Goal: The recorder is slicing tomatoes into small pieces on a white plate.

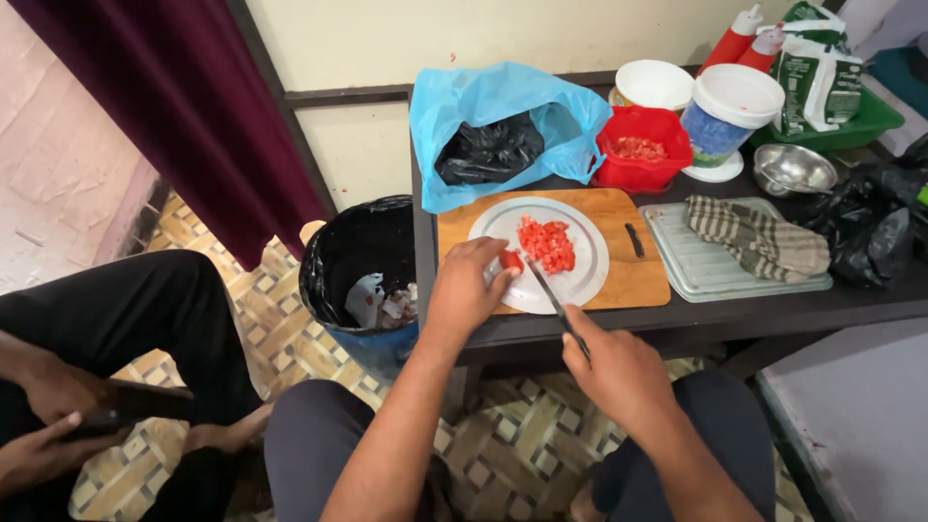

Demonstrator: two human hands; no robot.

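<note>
My left hand [469, 285] presses a red tomato piece [509, 259] down on a round white plate [580, 280]. My right hand [619, 367] grips a knife [547, 293] whose blade rests against that piece. A heap of diced tomato [546, 244] lies in the plate's middle. The plate sits on a wooden cutting board [638, 275] near the front edge of a dark table [773, 314].
A blue plastic bag [483, 101] with black contents, a red tub [643, 164] of diced tomato, white lidded tubs, sauce bottles, a steel bowl [793, 169] and a checked cloth [759, 237] on a tray crowd the table. A black-lined bin [358, 261] stands left. Another person sits at left.
</note>
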